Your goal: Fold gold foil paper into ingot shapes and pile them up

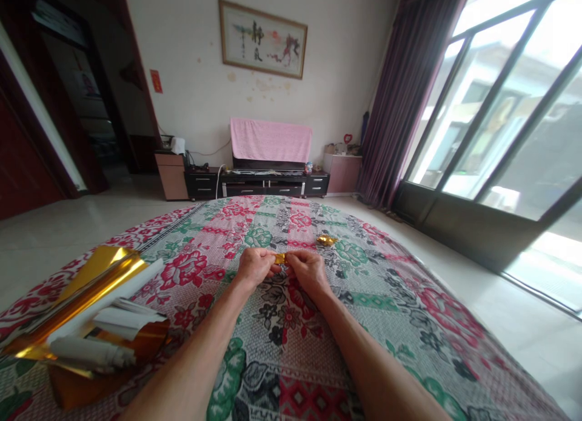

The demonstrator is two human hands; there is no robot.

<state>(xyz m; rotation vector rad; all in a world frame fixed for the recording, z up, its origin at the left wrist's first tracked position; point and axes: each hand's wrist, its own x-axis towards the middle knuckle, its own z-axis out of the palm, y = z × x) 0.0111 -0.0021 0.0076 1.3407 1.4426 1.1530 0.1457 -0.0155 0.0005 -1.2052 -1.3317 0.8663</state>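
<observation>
A small piece of gold foil [280, 258] is held between my two hands over the middle of the patterned cloth [273, 312]. My left hand [257, 266] pinches its left end, and my right hand [309, 268] pinches its right end. Beyond my right hand, a little to the right, lies a folded or crumpled gold foil piece [326, 240] that neither hand touches. Sheets of gold foil [100, 288] and rolled white paper [91, 351] lie at the left, beside my left forearm.
A low black cabinet [207, 185] stands past the far edge of the cloth, with a pink cloth [271, 139] draped over something on it. Large windows [495, 100] and a purple curtain [395, 94] are on the right.
</observation>
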